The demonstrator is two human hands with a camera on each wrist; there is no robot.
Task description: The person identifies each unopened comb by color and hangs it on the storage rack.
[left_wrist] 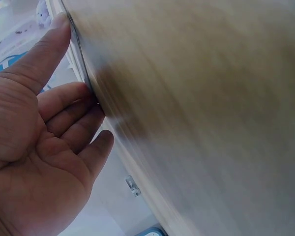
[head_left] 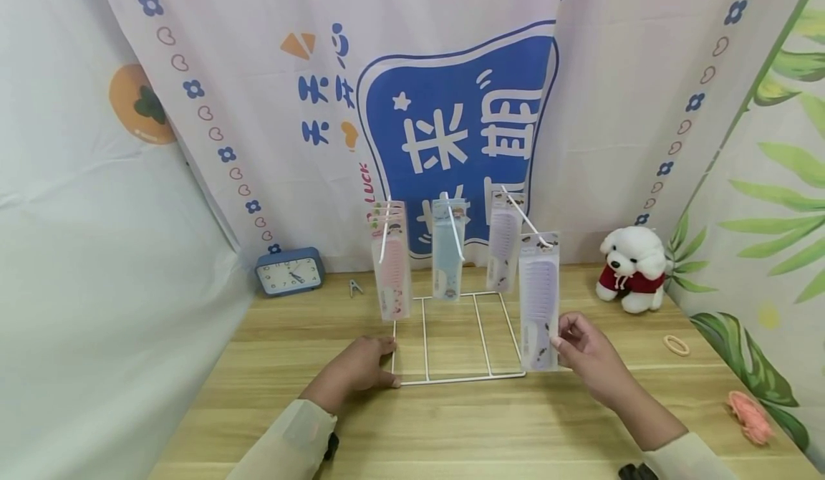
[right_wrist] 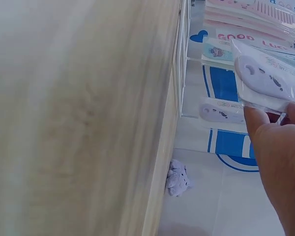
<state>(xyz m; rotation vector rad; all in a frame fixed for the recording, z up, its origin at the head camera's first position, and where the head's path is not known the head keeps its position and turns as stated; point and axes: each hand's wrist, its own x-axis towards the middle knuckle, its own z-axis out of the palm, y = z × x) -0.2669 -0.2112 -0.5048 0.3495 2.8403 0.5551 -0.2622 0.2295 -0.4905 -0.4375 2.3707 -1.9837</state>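
A white wire display rack point(head_left: 451, 379) stands on the table, with packaged combs hanging from its three prongs. Pink combs point(head_left: 390, 272) are on the left prong and blue ones point(head_left: 447, 258) on the middle prong. On the right prong, one purple comb point(head_left: 504, 243) hangs at the back and another purple comb point(head_left: 538, 301) near the tip. My right hand point(head_left: 589, 354) pinches the lower right edge of that front package, also seen in the right wrist view. My left hand point(head_left: 361, 367) rests at the rack base's front left corner, thumb and fingers apart, fingertips touching the wire point(left_wrist: 81, 59).
At the back left are a blue clock point(head_left: 289, 272) and a small clip point(head_left: 355, 288). A white plush dog point(head_left: 633, 269) in red sits at the back right. A pale ring point(head_left: 676, 345) and pink yarn point(head_left: 750, 418) lie along the right side. A printed curtain point(head_left: 619, 107) hangs behind.
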